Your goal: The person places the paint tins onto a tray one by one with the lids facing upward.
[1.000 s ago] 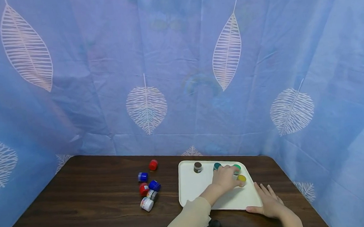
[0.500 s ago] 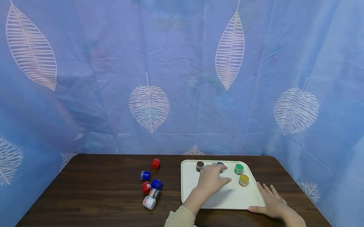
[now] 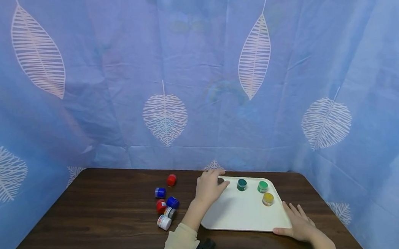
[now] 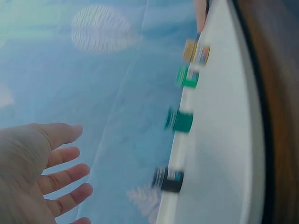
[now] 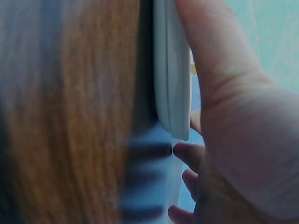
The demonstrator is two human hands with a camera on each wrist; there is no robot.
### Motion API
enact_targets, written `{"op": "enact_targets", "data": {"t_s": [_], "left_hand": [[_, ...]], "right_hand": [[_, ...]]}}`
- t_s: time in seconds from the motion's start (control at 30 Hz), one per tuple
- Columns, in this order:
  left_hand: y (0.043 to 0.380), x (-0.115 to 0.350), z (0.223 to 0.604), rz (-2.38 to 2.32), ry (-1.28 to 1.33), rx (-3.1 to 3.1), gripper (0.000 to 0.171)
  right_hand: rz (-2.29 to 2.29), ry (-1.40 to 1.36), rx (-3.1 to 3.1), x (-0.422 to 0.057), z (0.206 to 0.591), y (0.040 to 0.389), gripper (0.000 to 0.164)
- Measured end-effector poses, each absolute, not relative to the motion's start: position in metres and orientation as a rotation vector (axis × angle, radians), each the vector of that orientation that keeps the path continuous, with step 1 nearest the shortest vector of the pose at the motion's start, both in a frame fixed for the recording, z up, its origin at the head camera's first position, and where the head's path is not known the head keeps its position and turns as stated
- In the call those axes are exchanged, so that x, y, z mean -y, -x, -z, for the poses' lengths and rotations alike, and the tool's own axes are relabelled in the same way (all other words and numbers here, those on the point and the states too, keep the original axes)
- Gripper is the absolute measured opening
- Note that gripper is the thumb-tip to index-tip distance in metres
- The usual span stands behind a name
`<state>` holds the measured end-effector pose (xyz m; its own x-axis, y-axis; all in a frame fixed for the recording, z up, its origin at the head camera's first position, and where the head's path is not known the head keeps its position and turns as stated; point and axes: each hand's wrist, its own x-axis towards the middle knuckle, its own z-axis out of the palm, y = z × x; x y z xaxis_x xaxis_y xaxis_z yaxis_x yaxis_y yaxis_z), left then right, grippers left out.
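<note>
My left hand (image 3: 208, 186) hovers over the left side of the white tray (image 3: 236, 217), holding nothing, its fingers spread in the left wrist view. Partly hidden behind it in the head view is a dark brown paint jar (image 4: 169, 179). Along the tray's back stand a teal paint jar (image 3: 241, 184) and a green paint jar (image 3: 262, 186). A yellow paint jar (image 3: 267, 199) stands in front of the green one. At the tray's front right corner my right hand (image 3: 298, 225) rests, thumb at the front rim and fingers extended beside the right edge.
Left of the tray, several jars lie on the dark wooden table (image 3: 99, 222): a red jar (image 3: 171, 180), a blue jar (image 3: 160, 192), a white jar (image 3: 164, 222) and others close together. A blue leaf-patterned cloth (image 3: 200, 136) hangs behind the table.
My left hand has moved left across the tray, away from the yellow and green jars and past the teal jar, to beside the brown one. The right hand stays at the corner.
</note>
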<state>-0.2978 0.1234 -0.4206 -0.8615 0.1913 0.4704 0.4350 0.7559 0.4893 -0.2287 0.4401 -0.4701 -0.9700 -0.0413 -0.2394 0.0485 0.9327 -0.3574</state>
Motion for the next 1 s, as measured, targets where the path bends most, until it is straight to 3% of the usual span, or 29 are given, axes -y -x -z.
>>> {"op": "enact_targets", "data": {"t_s": [0.53,1.0], "left_hand": [[0.330,-0.055,0.435,0.938,0.069,2.507,0.035],[0.347,-0.023,0.436,0.944,-0.161,2.758,0.051]], "right_hand": [[0.553,-0.010,-2.833,-0.442,0.473,0.231,0.114],[0.547,-0.016,-2.825,-0.439,0.468,0.229,0.115]]}}
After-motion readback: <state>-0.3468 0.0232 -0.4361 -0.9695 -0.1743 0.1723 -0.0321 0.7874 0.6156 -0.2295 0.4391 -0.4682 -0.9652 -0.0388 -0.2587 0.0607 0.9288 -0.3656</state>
